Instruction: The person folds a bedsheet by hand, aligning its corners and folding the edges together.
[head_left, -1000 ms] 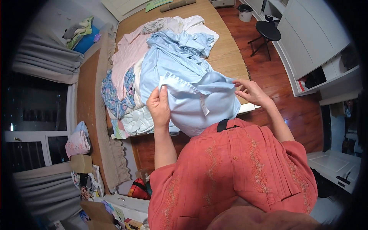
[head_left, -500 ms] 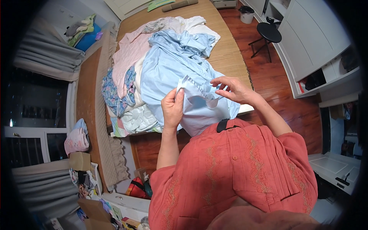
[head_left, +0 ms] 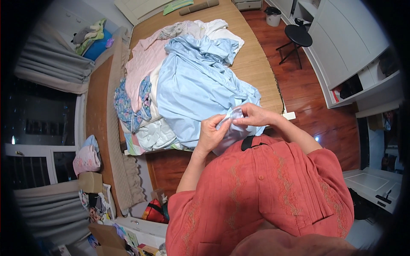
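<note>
A large light blue, slightly shiny cloth (head_left: 192, 85) lies rumpled over the near part of the bed, its near edge lifted toward my waist. My left hand (head_left: 213, 130) pinches that edge between thumb and fingers. Close beside it, my right hand (head_left: 250, 115) is closed on the same edge, thumb against the fingers. The fingertips of both hands almost meet at a small gathered fold. Whether the cloth is a sheet or a cover I cannot tell.
Pink clothing (head_left: 147, 55), a blue floral garment (head_left: 132, 102) and a folded whitish cloth (head_left: 156, 134) lie left of the blue cloth. A woven mat (head_left: 252, 64) covers the bed. On the right are a black stool (head_left: 298, 36), a bin (head_left: 273, 17) and white cabinets (head_left: 346, 47).
My left hand has moved right and down along the cloth edge. The right hand, open and apart before, has come down and closed on the edge beside it.
</note>
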`<state>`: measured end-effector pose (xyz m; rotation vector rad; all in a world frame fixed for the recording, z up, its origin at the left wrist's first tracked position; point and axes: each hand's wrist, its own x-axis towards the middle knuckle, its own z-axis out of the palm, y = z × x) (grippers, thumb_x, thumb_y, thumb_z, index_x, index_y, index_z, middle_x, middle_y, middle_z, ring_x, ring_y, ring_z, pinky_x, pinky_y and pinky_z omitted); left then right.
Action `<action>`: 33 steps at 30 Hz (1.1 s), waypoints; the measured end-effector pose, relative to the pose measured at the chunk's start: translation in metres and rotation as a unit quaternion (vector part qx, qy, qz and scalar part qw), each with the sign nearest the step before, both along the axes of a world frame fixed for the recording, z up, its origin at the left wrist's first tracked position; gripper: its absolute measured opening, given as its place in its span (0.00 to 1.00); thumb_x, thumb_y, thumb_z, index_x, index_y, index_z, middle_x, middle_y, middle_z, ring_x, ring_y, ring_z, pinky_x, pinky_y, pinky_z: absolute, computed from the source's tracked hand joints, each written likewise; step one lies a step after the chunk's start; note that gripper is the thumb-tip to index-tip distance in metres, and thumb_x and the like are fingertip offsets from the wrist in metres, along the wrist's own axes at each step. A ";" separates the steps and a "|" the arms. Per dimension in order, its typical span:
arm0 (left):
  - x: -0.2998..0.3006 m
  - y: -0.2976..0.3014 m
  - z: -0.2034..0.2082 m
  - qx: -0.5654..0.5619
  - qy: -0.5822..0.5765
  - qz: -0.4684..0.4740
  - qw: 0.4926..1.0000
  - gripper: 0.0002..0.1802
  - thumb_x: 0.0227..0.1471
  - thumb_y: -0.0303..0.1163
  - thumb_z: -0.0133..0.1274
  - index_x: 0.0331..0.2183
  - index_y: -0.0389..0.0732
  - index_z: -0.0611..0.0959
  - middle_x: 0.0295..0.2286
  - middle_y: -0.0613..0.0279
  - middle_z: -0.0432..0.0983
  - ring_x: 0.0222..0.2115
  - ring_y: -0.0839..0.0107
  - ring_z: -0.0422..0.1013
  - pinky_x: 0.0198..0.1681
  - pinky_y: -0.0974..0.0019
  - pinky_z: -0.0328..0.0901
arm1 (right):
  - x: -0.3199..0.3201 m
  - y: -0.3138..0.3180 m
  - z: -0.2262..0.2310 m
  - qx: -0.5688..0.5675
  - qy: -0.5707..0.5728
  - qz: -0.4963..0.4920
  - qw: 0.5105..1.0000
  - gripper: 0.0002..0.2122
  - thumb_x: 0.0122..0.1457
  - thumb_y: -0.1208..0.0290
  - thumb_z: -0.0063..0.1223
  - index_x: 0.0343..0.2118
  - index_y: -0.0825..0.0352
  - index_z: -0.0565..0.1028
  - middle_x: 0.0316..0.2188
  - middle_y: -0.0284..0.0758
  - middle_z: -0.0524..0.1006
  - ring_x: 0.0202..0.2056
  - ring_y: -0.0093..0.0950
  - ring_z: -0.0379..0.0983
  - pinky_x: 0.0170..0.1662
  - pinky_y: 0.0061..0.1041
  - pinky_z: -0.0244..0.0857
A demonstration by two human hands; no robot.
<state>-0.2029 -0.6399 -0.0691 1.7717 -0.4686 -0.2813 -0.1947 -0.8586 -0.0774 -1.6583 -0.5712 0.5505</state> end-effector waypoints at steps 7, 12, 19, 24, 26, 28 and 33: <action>-0.012 -0.011 -0.039 0.076 -0.079 0.007 0.994 0.13 0.43 0.32 0.61 0.31 0.36 0.77 0.24 0.48 0.76 0.25 0.51 0.74 0.26 0.62 0.66 | -0.017 -0.012 -0.024 0.063 -0.039 -0.118 0.990 0.07 0.56 0.78 0.42 0.33 0.70 0.74 0.21 0.22 0.68 0.24 0.12 0.60 0.25 0.17 0.56; -0.004 0.000 -0.092 0.173 -0.085 0.013 0.981 0.12 0.42 0.32 0.59 0.30 0.36 0.77 0.23 0.45 0.74 0.26 0.47 0.71 0.27 0.57 0.64 | -0.015 -0.051 -0.011 0.079 -0.061 -0.275 0.956 0.13 0.52 0.82 0.37 0.36 0.70 0.75 0.25 0.23 0.71 0.27 0.11 0.64 0.28 0.14 0.59; 0.005 0.027 -0.141 0.204 -0.035 0.088 0.974 0.18 0.35 0.21 0.50 0.35 0.38 0.80 0.25 0.48 0.77 0.27 0.53 0.74 0.31 0.61 0.67 | -0.032 -0.125 0.031 0.205 -0.063 -0.410 0.887 0.08 0.61 0.71 0.48 0.38 0.69 0.75 0.31 0.25 0.75 0.32 0.13 0.68 0.37 0.14 0.64; 0.038 0.032 -0.135 0.266 -0.173 0.154 0.936 0.20 0.35 0.20 0.45 0.36 0.38 0.79 0.27 0.45 0.76 0.29 0.46 0.72 0.32 0.56 0.66 | -0.054 -0.167 0.066 0.283 -0.124 -0.556 0.771 0.07 0.60 0.75 0.47 0.39 0.68 0.76 0.33 0.28 0.77 0.34 0.16 0.71 0.39 0.18 0.66; 0.053 0.036 -0.126 0.276 -0.179 0.220 0.918 0.16 0.39 0.22 0.46 0.35 0.38 0.80 0.27 0.46 0.76 0.28 0.47 0.73 0.32 0.55 0.66 | -0.057 -0.196 0.064 0.341 -0.165 -0.573 0.727 0.07 0.61 0.76 0.47 0.39 0.68 0.76 0.34 0.30 0.78 0.35 0.17 0.72 0.40 0.18 0.67; 0.066 0.038 -0.115 0.274 -0.203 0.262 0.903 0.15 0.42 0.23 0.47 0.35 0.38 0.81 0.26 0.46 0.77 0.27 0.48 0.73 0.31 0.55 0.67 | -0.061 -0.214 0.061 0.351 -0.203 -0.581 0.706 0.07 0.61 0.75 0.47 0.39 0.67 0.76 0.34 0.29 0.78 0.34 0.17 0.72 0.40 0.18 0.67; 0.090 0.057 -0.086 0.312 -0.301 0.286 0.854 0.13 0.45 0.24 0.47 0.36 0.38 0.80 0.27 0.48 0.76 0.26 0.49 0.71 0.30 0.54 0.65 | -0.077 -0.224 0.066 0.326 -0.221 -0.588 0.707 0.07 0.62 0.72 0.47 0.38 0.64 0.76 0.34 0.27 0.78 0.34 0.17 0.73 0.40 0.18 0.68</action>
